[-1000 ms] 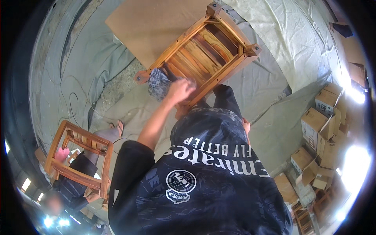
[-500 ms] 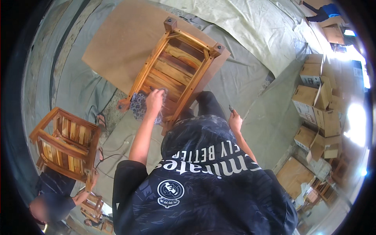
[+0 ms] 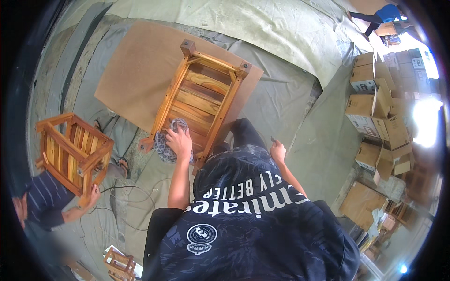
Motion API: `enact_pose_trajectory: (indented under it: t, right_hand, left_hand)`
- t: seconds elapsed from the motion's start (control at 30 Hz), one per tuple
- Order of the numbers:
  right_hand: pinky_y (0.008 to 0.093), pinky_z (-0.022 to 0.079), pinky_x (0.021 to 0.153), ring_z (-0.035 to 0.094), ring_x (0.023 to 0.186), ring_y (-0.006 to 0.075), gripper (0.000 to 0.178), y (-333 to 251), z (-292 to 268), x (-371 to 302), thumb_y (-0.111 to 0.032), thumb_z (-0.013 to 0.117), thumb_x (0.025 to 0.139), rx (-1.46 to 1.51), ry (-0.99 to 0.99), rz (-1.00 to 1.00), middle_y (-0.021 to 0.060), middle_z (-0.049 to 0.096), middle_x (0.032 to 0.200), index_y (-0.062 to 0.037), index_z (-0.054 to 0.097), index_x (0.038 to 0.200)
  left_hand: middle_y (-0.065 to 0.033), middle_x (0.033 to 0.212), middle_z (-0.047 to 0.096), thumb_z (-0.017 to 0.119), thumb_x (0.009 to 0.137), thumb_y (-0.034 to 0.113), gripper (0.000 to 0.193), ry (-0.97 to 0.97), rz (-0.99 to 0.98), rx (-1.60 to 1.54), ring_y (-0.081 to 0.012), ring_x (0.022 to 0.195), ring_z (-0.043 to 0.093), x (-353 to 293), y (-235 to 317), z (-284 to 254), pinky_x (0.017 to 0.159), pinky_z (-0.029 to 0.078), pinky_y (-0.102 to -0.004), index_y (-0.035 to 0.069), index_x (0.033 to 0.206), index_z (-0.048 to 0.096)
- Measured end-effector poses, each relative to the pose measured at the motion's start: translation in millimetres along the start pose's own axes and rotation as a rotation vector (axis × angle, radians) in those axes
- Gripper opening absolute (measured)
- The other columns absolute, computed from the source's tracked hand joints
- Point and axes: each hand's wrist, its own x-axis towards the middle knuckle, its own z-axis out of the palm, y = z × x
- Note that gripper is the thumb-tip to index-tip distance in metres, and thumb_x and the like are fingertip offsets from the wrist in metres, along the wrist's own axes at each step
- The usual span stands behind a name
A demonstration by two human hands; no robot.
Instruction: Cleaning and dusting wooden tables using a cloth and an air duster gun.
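A slatted wooden table or stool (image 3: 201,100) lies upturned in front of me, its short square legs pointing up. Over the near left end of its slats is my left hand (image 3: 180,142), closed on a crumpled blue-grey patterned cloth (image 3: 161,149). Part of the cloth bunches up past the fingertips, and part hangs by the frame's left rail. Off to the right of the furniture, my right hand (image 3: 278,152) is closed around a small slim tool (image 3: 273,138). Only its dark tip shows, so its kind cannot be made out.
Beneath the furniture lies a brown board (image 3: 136,61) on grey floor sheeting (image 3: 276,93). At left, another person (image 3: 51,196) holds a slatted wooden piece (image 3: 75,150). Cables (image 3: 136,187) run across the floor there. Open cardboard boxes (image 3: 370,117) are stacked at right.
My left hand has drawn nearer to me and turned, with the cloth now bunched at its fingers. My right hand still holds the tool. The other person's wooden piece has tilted.
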Motion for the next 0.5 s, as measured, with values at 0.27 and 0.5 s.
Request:
enact_pose_trajectory:
  t: [0.27, 0.5]
  right_hand:
    - [0.0456, 0.049, 0.092, 0.061, 0.106, 0.0405, 0.034, -14.6, 3.3, 28.7, -0.026, 0.053, 0.087, -0.132, -0.169, 0.015, 0.0255, 0.064, 0.109, -0.0084, 0.067, 0.113]
    - [0.0447, 0.048, 0.093, 0.062, 0.104, 0.0405, 0.031, -32.3, 8.7, 54.8, -0.026, 0.055, 0.083, -0.216, -0.167, -0.095, 0.0231, 0.067, 0.105, -0.0096, 0.072, 0.104]
  left_hand:
    - [-0.0142, 0.091, 0.060, 0.060, 0.087, 0.037, 0.038, 0.035, 0.050, -0.002, -0.0288, 0.084, 0.063, -10.7, -16.4, 12.8, 0.068, 0.052, -0.0406, 0.000, 0.096, 0.064]
    - [-0.0146, 0.095, 0.068, 0.053, 0.085, 0.028, 0.026, -0.352, 0.049, 0.104, -0.0295, 0.086, 0.067, -15.4, 6.9, 13.5, 0.070, 0.051, -0.0458, 0.009, 0.089, 0.070]
